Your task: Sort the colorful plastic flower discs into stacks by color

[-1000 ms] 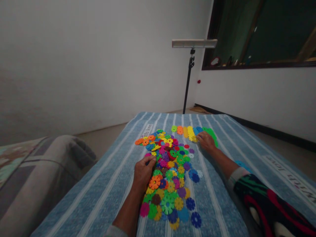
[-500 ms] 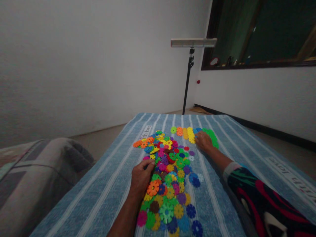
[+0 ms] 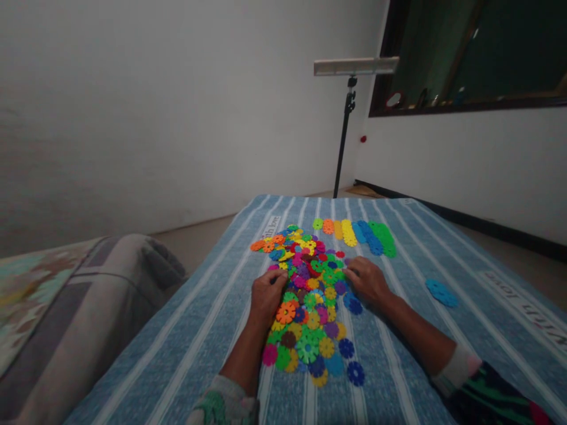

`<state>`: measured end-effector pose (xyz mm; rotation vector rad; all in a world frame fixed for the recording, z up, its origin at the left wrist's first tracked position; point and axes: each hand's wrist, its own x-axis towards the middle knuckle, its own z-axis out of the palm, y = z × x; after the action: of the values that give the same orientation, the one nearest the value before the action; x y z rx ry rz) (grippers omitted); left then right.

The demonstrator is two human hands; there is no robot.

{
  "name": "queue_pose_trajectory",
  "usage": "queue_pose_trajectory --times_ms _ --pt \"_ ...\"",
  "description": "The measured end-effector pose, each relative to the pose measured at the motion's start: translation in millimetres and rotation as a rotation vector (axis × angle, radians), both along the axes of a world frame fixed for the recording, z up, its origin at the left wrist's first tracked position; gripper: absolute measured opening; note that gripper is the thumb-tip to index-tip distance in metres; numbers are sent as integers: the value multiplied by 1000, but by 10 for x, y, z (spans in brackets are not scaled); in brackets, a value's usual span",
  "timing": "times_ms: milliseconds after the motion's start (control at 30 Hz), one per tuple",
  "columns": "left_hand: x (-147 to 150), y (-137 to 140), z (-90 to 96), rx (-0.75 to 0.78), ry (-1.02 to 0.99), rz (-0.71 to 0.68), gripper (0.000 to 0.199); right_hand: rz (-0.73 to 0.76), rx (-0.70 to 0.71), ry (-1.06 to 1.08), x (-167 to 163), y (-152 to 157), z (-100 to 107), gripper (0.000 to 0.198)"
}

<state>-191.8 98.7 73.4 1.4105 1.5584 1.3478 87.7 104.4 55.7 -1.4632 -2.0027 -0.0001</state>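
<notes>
A long heap of mixed-colour plastic snowflake discs point(image 3: 307, 348) lies down the middle of the striped cloth. At its left edge is my left hand point(image 3: 268, 292), thumb and fingers pressed together; anything between them is too small to make out. My right hand point(image 3: 367, 281) touches the heap's right edge with curled fingers, and their tips hide whatever they hold. Behind the heap, discs lie in overlapping rows by colour: a yellow row point(image 3: 349, 233), a blue row point(image 3: 371, 238), a green row point(image 3: 383, 238) and several shorter ones.
The blue striped cloth point(image 3: 186, 354) covers the table. Light-blue discs point(image 3: 442, 293) lie apart, right of my right forearm. To the left stands a grey draped surface point(image 3: 128, 295). A light stand point(image 3: 343, 130) rises behind the table, near the wall.
My right hand has come back from the rows to the right edge of the heap, uncovering the blue row. The left hand stays at the heap's left edge. The view has shifted slightly.
</notes>
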Motion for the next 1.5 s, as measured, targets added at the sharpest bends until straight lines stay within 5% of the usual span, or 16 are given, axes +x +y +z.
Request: queue_pose_trajectory --times_ms 300,467,667,1000,1233,1500 --pt "45 -19 43 0 -25 15 27 252 54 111 -479 -628 69 13" --pt "71 -24 44 -7 -40 12 27 231 55 66 -622 -600 42 8" --pt "100 -18 32 -28 -152 50 29 231 48 20 -699 -612 -31 29" --pt "142 -53 51 -35 -210 21 33 284 68 81 -588 -623 -21 11" --pt "174 -75 81 -40 -254 4 36 310 53 20 -663 -688 -20 37" --pt "194 -111 151 -48 -219 12 32 402 53 29 -465 -651 -6 10"
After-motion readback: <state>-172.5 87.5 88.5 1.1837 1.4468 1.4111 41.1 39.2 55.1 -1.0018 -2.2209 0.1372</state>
